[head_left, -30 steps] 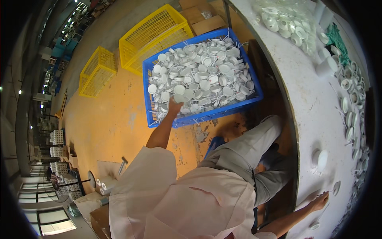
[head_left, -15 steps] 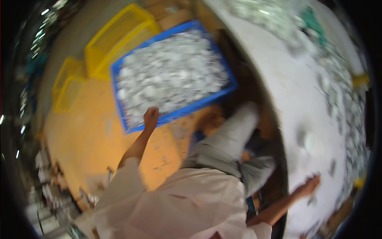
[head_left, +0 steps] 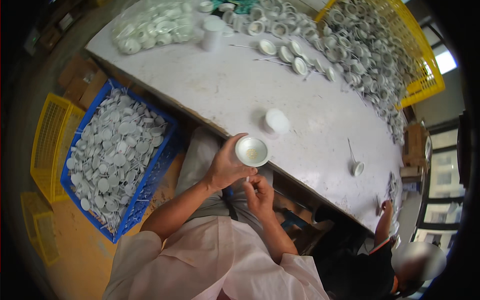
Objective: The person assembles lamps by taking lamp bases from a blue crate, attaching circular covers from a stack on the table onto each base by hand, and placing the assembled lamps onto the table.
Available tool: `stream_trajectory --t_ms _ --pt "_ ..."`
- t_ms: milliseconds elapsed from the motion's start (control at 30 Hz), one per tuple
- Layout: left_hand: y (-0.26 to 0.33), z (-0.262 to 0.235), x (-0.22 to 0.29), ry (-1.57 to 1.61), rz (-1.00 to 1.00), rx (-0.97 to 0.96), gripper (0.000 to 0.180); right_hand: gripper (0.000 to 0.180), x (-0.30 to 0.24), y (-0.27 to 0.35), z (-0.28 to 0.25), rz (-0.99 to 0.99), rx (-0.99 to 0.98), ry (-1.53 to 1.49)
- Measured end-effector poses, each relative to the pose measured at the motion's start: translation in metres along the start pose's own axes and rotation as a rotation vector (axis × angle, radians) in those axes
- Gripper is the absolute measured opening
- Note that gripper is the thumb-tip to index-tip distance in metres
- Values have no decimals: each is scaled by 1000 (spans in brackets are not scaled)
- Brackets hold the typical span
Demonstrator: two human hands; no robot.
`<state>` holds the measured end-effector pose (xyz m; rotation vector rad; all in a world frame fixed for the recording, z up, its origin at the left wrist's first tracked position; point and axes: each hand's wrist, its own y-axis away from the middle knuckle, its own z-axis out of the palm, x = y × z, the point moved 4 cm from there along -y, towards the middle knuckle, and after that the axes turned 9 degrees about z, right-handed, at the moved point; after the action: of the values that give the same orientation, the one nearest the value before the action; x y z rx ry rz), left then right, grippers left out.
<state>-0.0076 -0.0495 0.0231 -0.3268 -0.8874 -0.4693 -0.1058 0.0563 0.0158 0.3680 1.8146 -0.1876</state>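
Tabletop [head_left: 240, 95] fills most of what we see, pale and worn, its near edge running diagonally above our lap. Along its far side lies a long heap of white round caps [head_left: 350, 45], many turned hollow side up, with a clear bag of more caps [head_left: 150, 22] at the far left corner and a yellow mesh crate [head_left: 420, 55] behind the heap. To our left on the floor sits a blue crate [head_left: 145, 185] packed with flat white discs on thin stems, and beyond it a yellow crate [head_left: 47, 135].

Smaller, near the table edge, stands a short white cylinder [head_left: 275, 122], and further right a single cap with a thin stem [head_left: 356, 165] lies alone.

Our left hand [head_left: 225, 167] is closed around a white round cap [head_left: 251, 151], held just above the table edge with its hollow side facing up; inside we see a shallow bowl with a yellowish dotted centre. Our right hand [head_left: 260, 195] sits just below it, fingers pinched narrowly on a thin white stem-like piece; it is too small for us to make out its shape.

At lower right another person's hand [head_left: 386, 206] reaches to the table end; what it touches is hidden. The fisheye rim cuts off the crates and darkens the corners.
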Motion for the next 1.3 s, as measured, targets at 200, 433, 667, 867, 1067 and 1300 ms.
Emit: stream_trajectory --t_ms 200,433,667,867,1067,1300 --pt "-5 8 -3 -475 100 -78 84 12 7 -3 -13 -5 -12 99" --pt "-9 7 15 -787 262 25 83 19 19 -27 -21 213 -55 -159" --pt "-25 10 24 -703 228 6 81 23 23 -114 -90 351 397 -143" --pt "-32 17 32 -769 245 -17 79 29 33 -137 -86 378 375 -60" --pt "-40 15 26 -793 193 -23 78 26 37 -141 -86 379 305 -272" --pt "-44 12 14 -794 154 -42 79 20 47 -131 -89 400 286 -554"
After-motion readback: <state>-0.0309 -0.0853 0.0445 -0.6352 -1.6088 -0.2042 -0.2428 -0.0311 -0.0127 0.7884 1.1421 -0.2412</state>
